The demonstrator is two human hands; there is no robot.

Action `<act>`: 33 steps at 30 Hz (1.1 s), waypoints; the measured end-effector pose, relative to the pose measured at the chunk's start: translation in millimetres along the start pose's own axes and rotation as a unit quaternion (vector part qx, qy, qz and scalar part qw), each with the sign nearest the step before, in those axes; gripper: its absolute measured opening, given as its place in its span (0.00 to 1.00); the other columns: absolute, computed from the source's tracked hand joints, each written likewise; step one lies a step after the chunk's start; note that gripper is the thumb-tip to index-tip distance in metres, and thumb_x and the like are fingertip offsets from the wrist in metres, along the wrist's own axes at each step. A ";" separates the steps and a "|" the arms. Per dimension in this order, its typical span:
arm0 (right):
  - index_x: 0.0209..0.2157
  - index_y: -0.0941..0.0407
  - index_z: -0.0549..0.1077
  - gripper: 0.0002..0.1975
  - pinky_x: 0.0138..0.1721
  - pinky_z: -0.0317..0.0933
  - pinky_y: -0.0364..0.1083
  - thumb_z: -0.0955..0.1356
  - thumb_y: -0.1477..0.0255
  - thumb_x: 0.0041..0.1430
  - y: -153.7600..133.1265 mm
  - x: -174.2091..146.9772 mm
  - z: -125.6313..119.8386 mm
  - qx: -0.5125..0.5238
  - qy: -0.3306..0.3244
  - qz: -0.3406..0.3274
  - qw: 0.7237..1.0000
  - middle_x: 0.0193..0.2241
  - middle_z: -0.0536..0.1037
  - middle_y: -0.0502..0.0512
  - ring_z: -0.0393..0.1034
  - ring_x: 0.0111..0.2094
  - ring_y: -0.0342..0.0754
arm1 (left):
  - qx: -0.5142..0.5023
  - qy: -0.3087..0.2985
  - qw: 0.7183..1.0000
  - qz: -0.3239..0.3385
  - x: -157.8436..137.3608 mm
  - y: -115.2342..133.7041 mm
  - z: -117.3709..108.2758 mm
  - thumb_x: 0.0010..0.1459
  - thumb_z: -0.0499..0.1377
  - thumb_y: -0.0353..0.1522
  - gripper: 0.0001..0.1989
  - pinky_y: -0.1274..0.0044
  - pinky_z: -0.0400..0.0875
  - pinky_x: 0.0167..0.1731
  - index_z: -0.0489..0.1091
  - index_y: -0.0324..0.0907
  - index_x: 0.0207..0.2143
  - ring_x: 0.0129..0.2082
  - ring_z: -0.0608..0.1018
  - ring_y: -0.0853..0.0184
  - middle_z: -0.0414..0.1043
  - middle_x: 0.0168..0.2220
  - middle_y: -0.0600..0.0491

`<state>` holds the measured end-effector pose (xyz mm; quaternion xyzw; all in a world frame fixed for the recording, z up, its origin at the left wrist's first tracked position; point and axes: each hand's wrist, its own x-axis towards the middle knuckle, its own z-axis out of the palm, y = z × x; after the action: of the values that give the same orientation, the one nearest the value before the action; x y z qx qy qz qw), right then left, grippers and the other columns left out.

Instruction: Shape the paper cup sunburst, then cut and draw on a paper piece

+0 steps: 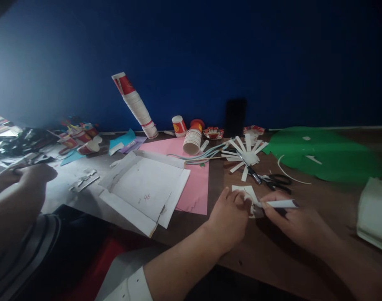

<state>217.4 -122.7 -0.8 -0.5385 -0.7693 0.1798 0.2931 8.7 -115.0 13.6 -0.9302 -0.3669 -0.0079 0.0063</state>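
Observation:
My left hand (pixel 230 219) is on a small piece of white paper (pixel 249 191) on the brown table, its fingers curled and pressing on it. Part of the paper is hidden under those fingers. In my right hand (pixel 291 215) is a white marker (pixel 281 204), gripped between thumb and fingers, its tip end close to the paper's right edge. Just beyond lie black-handled scissors (pixel 277 182) and a silver pen-like tool (pixel 254 174). A paper cup cut into spread strips (pixel 250 158) lies past them.
A white cardboard tray (pixel 141 188) overlaps pink paper (pixel 199 179). Behind stand a leaning stack of paper cups (pixel 137 108) and several others. Green paper (pixel 322 154) lies at right, near a whitish block (pixel 375 213). Another person's hands (pixel 31 179) work at far left.

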 end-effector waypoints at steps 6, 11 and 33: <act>0.33 0.48 0.75 0.12 0.34 0.70 0.47 0.62 0.61 0.66 0.5 -0.9 0.1 -0.004 -0.006 -0.002 1.000 0.30 0.84 0.49 0.80 0.32 0.51 | 0.000 0.007 1.000 0.000 -0.2 0.5 2.4 0.68 0.51 0.30 0.22 0.63 0.55 0.67 0.65 0.33 0.62 0.64 0.68 0.55 0.69 0.62 0.41; 0.33 0.48 0.74 0.12 0.35 0.70 0.47 0.62 0.61 0.66 0.7 -2.2 -0.3 -0.002 -0.008 0.004 1.000 0.29 0.83 0.48 0.80 0.31 0.51 | -0.016 0.013 1.000 -0.002 0.0 -0.3 5.1 0.68 0.51 0.30 0.22 0.63 0.55 0.68 0.65 0.33 0.62 0.63 0.68 0.55 0.69 0.62 0.41; 0.32 0.48 0.73 0.14 0.37 0.70 0.48 0.62 0.60 0.67 -0.4 -1.0 -1.6 -0.015 -0.010 -0.007 1.000 0.29 0.83 0.49 0.79 0.31 0.51 | -0.026 0.014 1.000 0.000 -0.1 -1.1 7.6 0.67 0.53 0.30 0.23 0.62 0.55 0.68 0.65 0.32 0.62 0.64 0.68 0.54 0.69 0.62 0.39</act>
<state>218.4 -123.8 0.5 -0.5357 -0.7785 0.1715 0.2785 7.9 -114.1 6.0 -0.9300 -0.3662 -0.0302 -0.0133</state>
